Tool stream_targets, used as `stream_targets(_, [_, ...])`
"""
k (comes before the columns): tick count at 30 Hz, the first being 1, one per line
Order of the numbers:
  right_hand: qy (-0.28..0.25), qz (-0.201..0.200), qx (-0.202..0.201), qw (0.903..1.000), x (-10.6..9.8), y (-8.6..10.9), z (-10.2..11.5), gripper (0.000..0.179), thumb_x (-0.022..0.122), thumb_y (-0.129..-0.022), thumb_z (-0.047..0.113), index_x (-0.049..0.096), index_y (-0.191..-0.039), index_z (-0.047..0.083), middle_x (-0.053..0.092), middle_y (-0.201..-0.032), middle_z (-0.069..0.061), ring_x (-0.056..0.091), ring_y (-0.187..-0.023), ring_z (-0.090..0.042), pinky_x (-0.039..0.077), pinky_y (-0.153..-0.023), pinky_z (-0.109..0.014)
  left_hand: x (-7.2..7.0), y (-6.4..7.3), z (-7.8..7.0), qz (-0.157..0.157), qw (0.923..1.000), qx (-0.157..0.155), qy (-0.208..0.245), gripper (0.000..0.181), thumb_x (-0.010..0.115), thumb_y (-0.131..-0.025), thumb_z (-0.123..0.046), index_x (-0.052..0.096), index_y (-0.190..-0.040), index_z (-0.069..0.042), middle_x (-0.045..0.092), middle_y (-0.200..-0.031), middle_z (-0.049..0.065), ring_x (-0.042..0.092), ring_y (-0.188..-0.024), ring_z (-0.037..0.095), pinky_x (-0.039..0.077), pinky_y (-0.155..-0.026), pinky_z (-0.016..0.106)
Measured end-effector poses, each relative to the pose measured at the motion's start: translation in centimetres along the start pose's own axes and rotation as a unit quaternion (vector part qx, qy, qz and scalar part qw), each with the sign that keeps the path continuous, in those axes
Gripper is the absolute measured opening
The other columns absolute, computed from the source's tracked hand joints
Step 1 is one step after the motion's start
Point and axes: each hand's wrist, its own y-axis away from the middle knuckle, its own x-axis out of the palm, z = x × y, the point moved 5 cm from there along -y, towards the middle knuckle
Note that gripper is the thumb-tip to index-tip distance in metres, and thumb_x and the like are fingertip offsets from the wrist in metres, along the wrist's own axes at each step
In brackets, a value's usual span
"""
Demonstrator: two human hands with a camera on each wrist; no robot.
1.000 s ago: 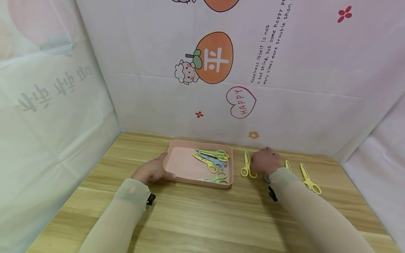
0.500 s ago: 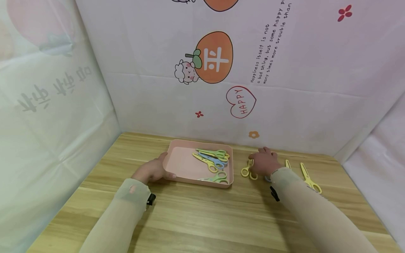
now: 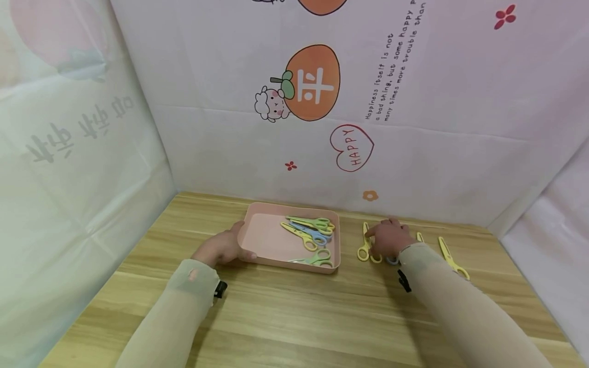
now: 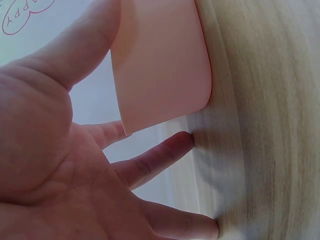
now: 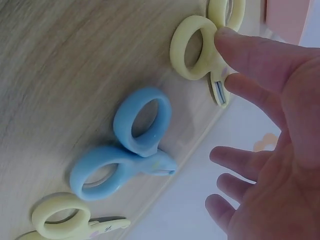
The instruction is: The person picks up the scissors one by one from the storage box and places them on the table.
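At the left end of a pink tray [image 3: 262, 237] is my left hand [image 3: 222, 247], its thumb along the front wall. In the left wrist view the other fingers spread by the tray's corner, some with their tips at the table. My right hand [image 3: 391, 239] is over yellow scissors [image 3: 366, 244] that lie on the table right of the tray. The right wrist view has the thumb at a handle ring and the index fingertip near the pivot, while the other fingers are extended. Blue scissors [image 5: 150, 162] lie below that palm, partly hidden in the head view.
Several scissors, green [image 3: 314, 223], yellow [image 3: 302, 234] and blue [image 3: 309, 233], lie in the tray's right half. Two more yellow scissors [image 3: 446, 251] lie farther right, one partly behind the right sleeve. A printed cloth wall [image 3: 230, 153] rises along the table's back edge.
The yellow scissors by my right hand have shifted slightly right, and their blades show again after being covered half a second ago. My left hand and the tray keep their place.
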Motion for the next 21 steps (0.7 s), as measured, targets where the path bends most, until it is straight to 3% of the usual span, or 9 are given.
stream_targets(9, [0.000,0.009,-0.002,1.0000,-0.17,0.31,0.17,0.050,0.079,-0.086,0.024,0.066,-0.133,0.015,0.048,-0.140,-0.026,0.019,-0.135,-0.058,0.019,-0.099,-0.074,0.07,-0.17,0.33,0.001,0.9999,-0.012,-0.001,0.119,0.083,-0.080,-0.044,0.003,-0.162,-0.013,0.026,-0.156,0.029,0.032,-0.138,0.045,0.030,-0.109,0.055])
stream_targets(21, [0.002,0.012,-0.006,0.9999,-0.14,0.40,-0.05,0.053,0.080,-0.085,0.022,0.065,-0.134,0.013,0.047,-0.142,-0.026,0.019,-0.136,-0.057,0.019,-0.099,-0.074,0.18,-0.27,0.07,-0.003,0.9999,0.002,-0.015,0.118,0.083,-0.081,-0.043,0.003,-0.161,-0.010,0.030,-0.153,0.031,0.035,-0.136,0.046,0.032,-0.106,0.057])
